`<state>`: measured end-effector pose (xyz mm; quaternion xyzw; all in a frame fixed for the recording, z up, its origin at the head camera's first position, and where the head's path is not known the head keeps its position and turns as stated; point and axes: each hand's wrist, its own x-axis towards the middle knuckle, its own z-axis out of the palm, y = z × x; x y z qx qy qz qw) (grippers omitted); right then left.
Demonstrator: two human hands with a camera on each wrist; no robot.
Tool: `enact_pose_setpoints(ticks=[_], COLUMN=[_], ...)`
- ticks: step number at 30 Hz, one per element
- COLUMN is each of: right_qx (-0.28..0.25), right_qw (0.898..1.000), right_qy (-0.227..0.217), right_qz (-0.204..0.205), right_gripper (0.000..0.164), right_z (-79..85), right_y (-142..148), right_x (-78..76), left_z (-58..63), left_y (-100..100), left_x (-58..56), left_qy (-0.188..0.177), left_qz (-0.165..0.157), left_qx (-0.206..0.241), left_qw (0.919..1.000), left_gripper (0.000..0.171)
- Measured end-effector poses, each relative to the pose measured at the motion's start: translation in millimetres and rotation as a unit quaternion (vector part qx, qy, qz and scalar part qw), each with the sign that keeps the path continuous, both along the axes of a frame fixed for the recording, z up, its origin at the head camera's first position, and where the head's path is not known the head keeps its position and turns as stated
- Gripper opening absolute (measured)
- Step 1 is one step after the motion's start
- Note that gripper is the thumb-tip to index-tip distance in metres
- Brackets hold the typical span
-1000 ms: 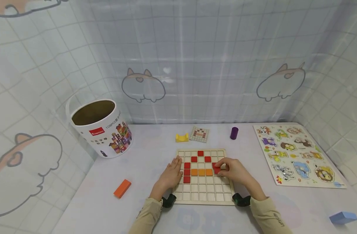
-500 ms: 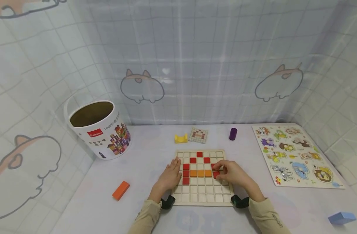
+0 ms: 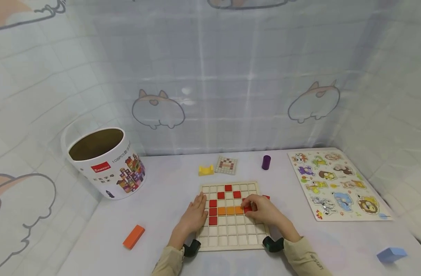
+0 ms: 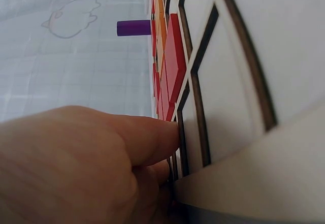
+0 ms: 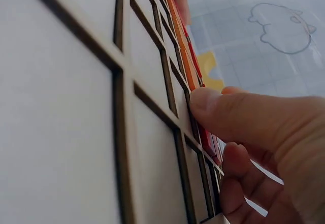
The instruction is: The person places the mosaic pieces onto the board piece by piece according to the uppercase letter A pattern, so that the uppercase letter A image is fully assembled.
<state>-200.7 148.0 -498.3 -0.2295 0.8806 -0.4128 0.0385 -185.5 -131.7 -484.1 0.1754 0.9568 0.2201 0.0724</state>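
A wooden grid board [image 3: 233, 241] lies flat on the table, with red and orange square tiles in several of its cells. At its left edge my left hand [image 3: 193, 214] rests with fingers extended, holding no tile. In the left wrist view, its thumb [image 4: 147, 137] lies against the board near the red tiles [image 4: 175, 56]. Over the board's right part, my right hand [image 3: 263, 210] has thumb and forefinger bent around a red tile [image 3: 247, 210] at the end of the orange row [image 3: 230, 210]. The right wrist view shows the thumb [image 5: 228, 112] partly covering red tile edges [image 5: 207, 142].
Behind the board are a yellow block [image 3: 206, 170], a small pattern card [image 3: 226, 165] and a purple cylinder [image 3: 266, 162]. A bucket [image 3: 106, 168] stands left, an animal puzzle [image 3: 338, 184] lies right. Orange [image 3: 133, 237] and blue [image 3: 391, 255] blocks lie to the sides. A red piece [image 3: 266, 197] shows behind my right hand.
My right hand has brought the red tile down into the cell right of the orange row. The left hand stays at the board's edge. The head view has shifted slightly.
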Motion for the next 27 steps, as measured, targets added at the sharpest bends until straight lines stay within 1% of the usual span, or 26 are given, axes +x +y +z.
enact_pose_setpoints(ticks=[2,5,9,14,17,19,23,25,27], right_qx=[-0.005,-0.015,-0.034,-0.049,-0.060,-0.067,-0.092,-0.101,-0.103], right_qw=[1.000,1.000,0.999,0.994,0.989,0.983,0.967,0.962,0.962], right_qy=[0.004,0.003,-0.001,-0.005,-0.012,-0.019,-0.041,-0.045,-0.043], right_qz=[0.003,-0.011,-0.041,-0.094,-0.138,-0.169,-0.235,-0.248,-0.248], right_gripper=[0.018,0.016,0.017,0.021,0.028,0.033,0.039,0.040,0.043], right_z=[-1.0,-0.5,3.6,6.9,3.5,-2.3,-16.1,-19.9,-20.6], right_y=[-3,-3,4,20,33,45,66,73,77], right_x=[-0.2,-1.7,-4.1,-8.5,-13.0,-16.6,-22.0,-23.5,-24.8], left_z=[-3.4,-6.7,-7.0,-6.5,-8.4,-9.3,-8.5,-6.9,-5.1], left_y=[-3,-6,-8,-9,-9,-9,-7,-5,-4], left_x=[1.9,3.7,5.0,6.3,5.1,4.3,1.5,-0.3,-2.3], left_qy=[0.000,0.002,0.000,-0.003,0.000,0.005,0.007,0.003,0.002], left_qz=[0.006,0.010,0.012,0.013,0.012,0.009,0.005,0.002,0.000], left_qx=[0.005,0.005,0.012,0.009,0.009,0.013,0.007,0.003,-0.001], left_qw=[1.0000,0.9999,0.9999,0.9999,0.9999,0.9999,0.9999,1.0000,1.0000], left_gripper=[0.057,0.058,0.058,0.057,0.057,0.057,0.057,0.057,0.057])
